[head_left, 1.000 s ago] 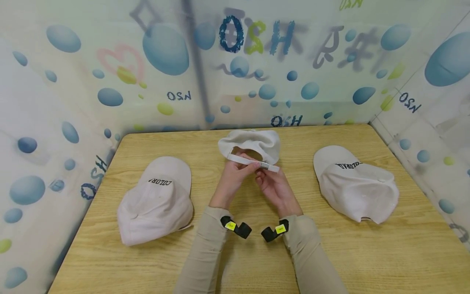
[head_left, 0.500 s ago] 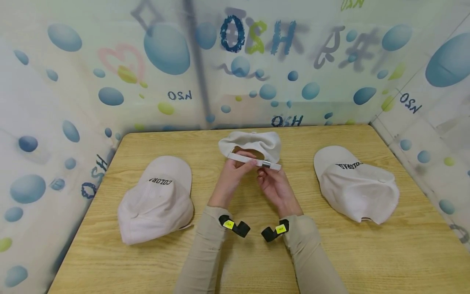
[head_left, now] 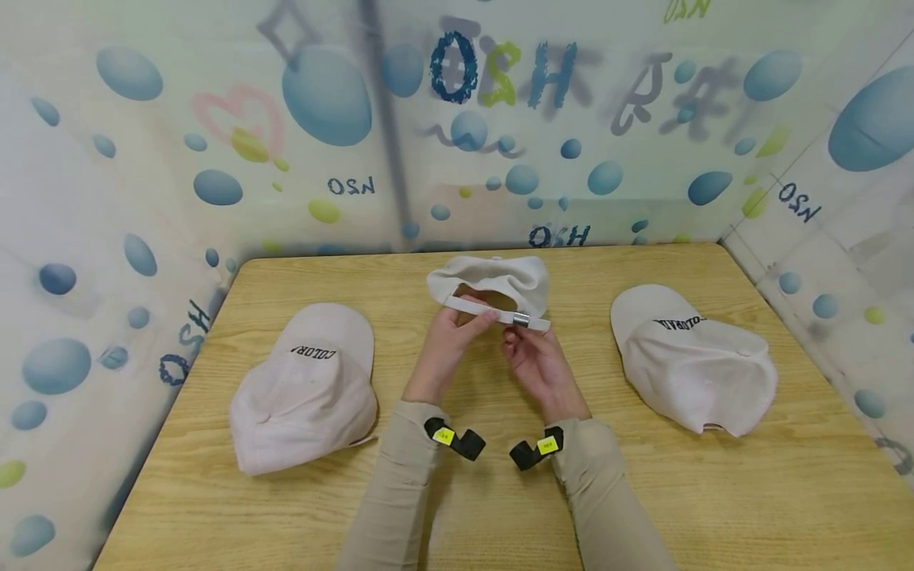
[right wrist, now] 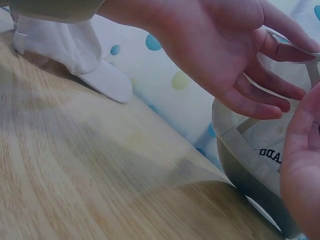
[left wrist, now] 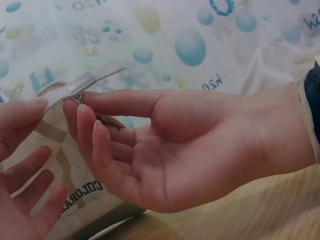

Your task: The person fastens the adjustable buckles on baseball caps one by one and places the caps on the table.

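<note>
A white baseball cap [head_left: 524, 274] is held at the far middle of the table, its back opening facing me. My left hand [head_left: 444, 345] pinches the cap's back strap [head_left: 467, 306] between thumb and fingers; its other fingers spread inside the cap in the right wrist view. At the silver buckle [left wrist: 81, 84], my right hand [left wrist: 200, 135] pinches with thumb and forefinger, the other fingers loosely curled. The strap's loose end [left wrist: 111, 69] sticks out past the buckle. Inside the cap, dark lettering [right wrist: 270, 155] shows through reversed.
A white cap [head_left: 307, 396] with dark lettering lies on the left of the wooden table [head_left: 485, 492], and a similar cap [head_left: 693, 357] on the right. A wall [head_left: 464, 182] printed with blue drops rises behind the table's far edge.
The strap's loose end has risen a little and moved slightly right, and the silver buckle shows more plainly. Both hands stay almost still, and the two other caps have not moved.
</note>
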{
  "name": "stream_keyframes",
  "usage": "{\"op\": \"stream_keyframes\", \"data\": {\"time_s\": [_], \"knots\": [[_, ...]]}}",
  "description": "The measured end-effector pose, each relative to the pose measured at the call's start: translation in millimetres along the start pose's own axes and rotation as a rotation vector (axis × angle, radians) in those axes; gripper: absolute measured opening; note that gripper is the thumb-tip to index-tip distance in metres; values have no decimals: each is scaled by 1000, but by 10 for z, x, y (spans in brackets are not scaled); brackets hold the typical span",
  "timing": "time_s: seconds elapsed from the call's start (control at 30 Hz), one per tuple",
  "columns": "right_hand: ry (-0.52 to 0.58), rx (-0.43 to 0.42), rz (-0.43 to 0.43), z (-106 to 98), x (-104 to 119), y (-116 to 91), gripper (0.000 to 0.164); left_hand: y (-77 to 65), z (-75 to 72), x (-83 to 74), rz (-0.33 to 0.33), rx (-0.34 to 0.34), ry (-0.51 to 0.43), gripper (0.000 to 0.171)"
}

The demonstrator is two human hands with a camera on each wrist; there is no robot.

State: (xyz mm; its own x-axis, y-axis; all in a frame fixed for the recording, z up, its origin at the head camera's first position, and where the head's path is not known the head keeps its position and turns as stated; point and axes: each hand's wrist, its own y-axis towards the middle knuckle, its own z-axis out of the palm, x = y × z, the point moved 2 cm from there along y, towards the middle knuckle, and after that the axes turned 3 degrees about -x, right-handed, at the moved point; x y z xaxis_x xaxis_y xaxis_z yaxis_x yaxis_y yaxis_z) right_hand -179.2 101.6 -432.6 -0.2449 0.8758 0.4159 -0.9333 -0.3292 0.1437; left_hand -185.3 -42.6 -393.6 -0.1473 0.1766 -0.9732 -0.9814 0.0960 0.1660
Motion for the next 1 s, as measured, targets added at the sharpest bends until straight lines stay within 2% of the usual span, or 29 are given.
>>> {"op": "stream_keyframes", "data": {"time_s": [0.3, 0.53, 1.0], "knots": [[-8, -12, 10, -10, 9, 6, 17, 2, 1, 6, -11, 5, 13, 34], [-47, 4, 12, 8, -7, 3, 14, -8, 2, 6, -30, -11, 22, 20], [-61, 14, 10, 0, -18, 7, 15, -2, 21, -4, 2, 10, 32, 34]]}}
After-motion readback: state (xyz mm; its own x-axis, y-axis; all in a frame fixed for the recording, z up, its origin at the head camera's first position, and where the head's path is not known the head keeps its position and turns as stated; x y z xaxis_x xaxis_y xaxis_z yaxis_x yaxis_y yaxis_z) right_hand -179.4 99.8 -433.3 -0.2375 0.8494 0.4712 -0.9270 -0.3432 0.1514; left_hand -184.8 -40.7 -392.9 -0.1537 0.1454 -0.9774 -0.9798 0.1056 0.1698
